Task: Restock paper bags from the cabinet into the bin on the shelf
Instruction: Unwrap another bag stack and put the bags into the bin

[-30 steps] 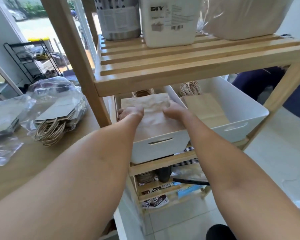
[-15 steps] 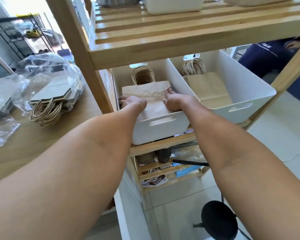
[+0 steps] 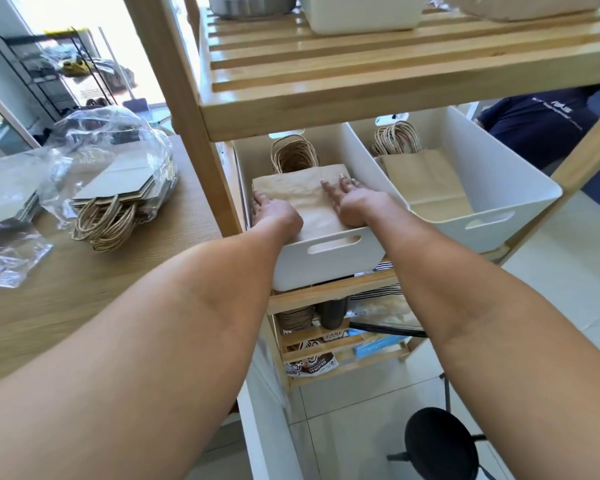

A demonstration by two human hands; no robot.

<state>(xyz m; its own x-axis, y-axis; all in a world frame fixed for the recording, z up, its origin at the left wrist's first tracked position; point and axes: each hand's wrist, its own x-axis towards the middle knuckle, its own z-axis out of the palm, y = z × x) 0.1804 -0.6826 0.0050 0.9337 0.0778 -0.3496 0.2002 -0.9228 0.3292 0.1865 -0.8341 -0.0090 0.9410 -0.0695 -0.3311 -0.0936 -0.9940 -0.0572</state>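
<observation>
Two hands are working inside the left bin (image 3: pixel 329 258) at the shelf's front left corner, seen from the head camera. The left hand (image 3: pixel 274 213) is gripping the left edge of the paper bags (image 3: pixel 305 195), fingers curled down beside the stack; the right hand (image 3: pixel 355 199) is lying flat and spread on top, near the right edge. The stack is lying directly under both hands, long axis running front to back, handles toward the bin's rear wall (so settling it probably means pressing down). A second bin (image 3: pixel 520 216) is sitting alongside, toward the shelf's right edge. More bags in plastic wrap (image 3: pixel 118 188) are resting on the wooden surface (image 3: pixel 66 306) near its right edge; pale tiled floor is showing below.
</observation>
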